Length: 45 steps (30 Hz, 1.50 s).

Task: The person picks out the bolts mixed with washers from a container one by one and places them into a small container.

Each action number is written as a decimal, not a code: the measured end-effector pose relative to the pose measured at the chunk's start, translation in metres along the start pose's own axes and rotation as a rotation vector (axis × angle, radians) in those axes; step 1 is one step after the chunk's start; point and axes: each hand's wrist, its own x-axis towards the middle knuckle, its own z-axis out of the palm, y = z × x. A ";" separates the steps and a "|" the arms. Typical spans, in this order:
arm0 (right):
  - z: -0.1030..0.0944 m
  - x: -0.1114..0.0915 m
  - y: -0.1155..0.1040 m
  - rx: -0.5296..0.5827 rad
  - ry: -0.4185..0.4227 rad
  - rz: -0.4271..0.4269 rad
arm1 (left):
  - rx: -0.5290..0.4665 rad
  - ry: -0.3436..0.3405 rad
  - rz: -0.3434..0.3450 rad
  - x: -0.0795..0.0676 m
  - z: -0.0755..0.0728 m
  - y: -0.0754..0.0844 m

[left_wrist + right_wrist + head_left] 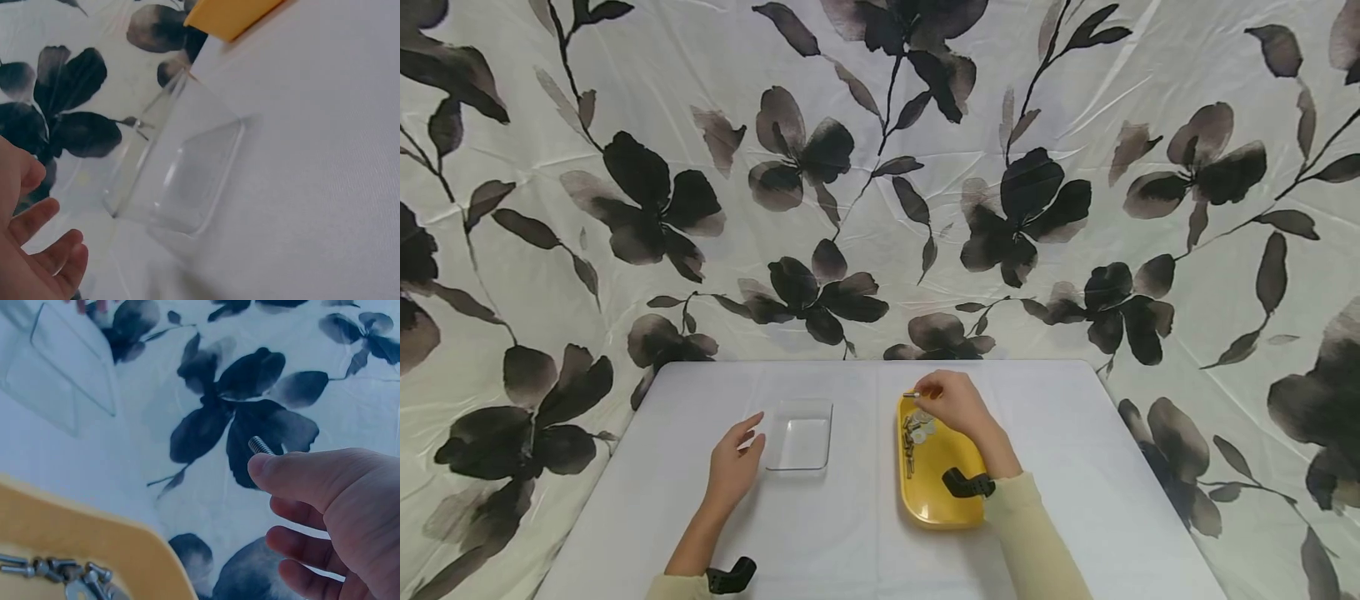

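Observation:
In the right wrist view my right hand pinches a threaded metal bolt between thumb and forefinger, its threaded end sticking out. The head view has that hand above the far end of a yellow tray. Several metal bolts and washers lie along the tray's left side. A clear square container stands left of the tray, and nothing shows inside it. Just left of the container is my left hand, its fingers relaxed and holding nothing; the left wrist view shows it apart from the container.
A white table carries the container and tray, with a gap between them. Behind its far edge hangs a white cloth with dark flowers. Black wrist cameras are worn on both wrists.

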 end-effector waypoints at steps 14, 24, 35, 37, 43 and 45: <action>0.006 0.007 -0.007 0.008 -0.048 -0.005 | -0.191 -0.232 -0.241 0.006 -0.003 -0.037; 0.021 0.010 -0.009 0.039 -0.100 -0.012 | -0.298 -0.291 -0.292 0.003 0.003 -0.053; 0.028 0.034 -0.030 0.035 -0.118 -0.046 | -0.322 -0.305 -0.271 0.003 0.009 -0.054; 0.031 0.038 -0.035 0.045 -0.130 -0.057 | -0.324 -0.295 -0.283 0.001 0.010 -0.054; 0.041 0.051 -0.049 0.091 -0.123 -0.079 | -0.342 -0.282 -0.274 0.002 0.014 -0.051; 0.045 0.054 -0.053 0.110 -0.134 -0.073 | -0.352 -0.274 -0.277 0.002 0.016 -0.050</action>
